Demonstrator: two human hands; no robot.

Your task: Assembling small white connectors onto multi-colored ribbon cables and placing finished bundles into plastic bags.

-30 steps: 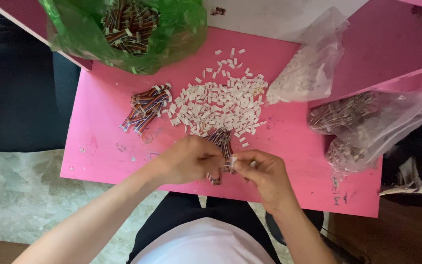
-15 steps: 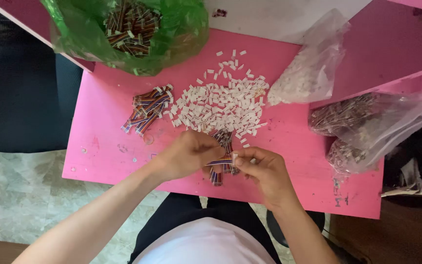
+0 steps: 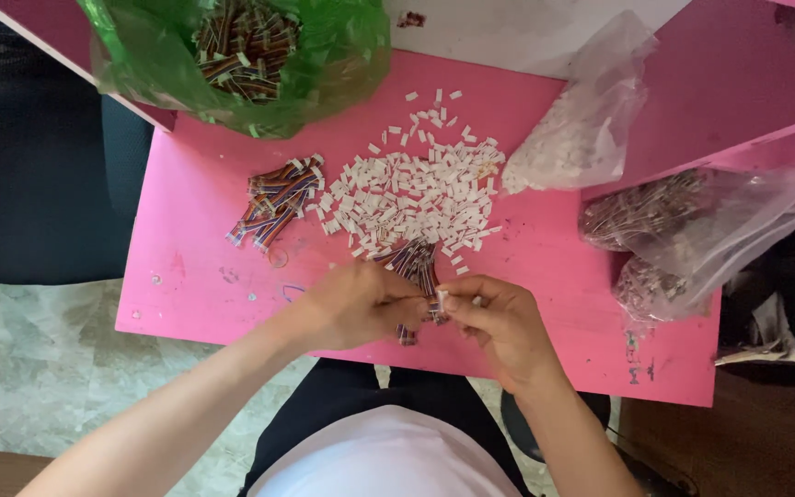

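My left hand and my right hand meet fingertip to fingertip over the near edge of a pink table. Between them they pinch a short multicoloured wire lead and a small white connector. A small bundle of the same leads lies under the fingers. Just beyond is a spread heap of white connectors. A second pile of striped leads lies to the left of the heap.
A green plastic bag holding many leads sits at the far left. A clear bag of white connectors lies at the far right; two more clear bags of parts rest at the right edge. A dark chair stands left.
Both hands stay pressed together at the same spot, with small finger movements on the lead and connector. The view has shifted slightly.
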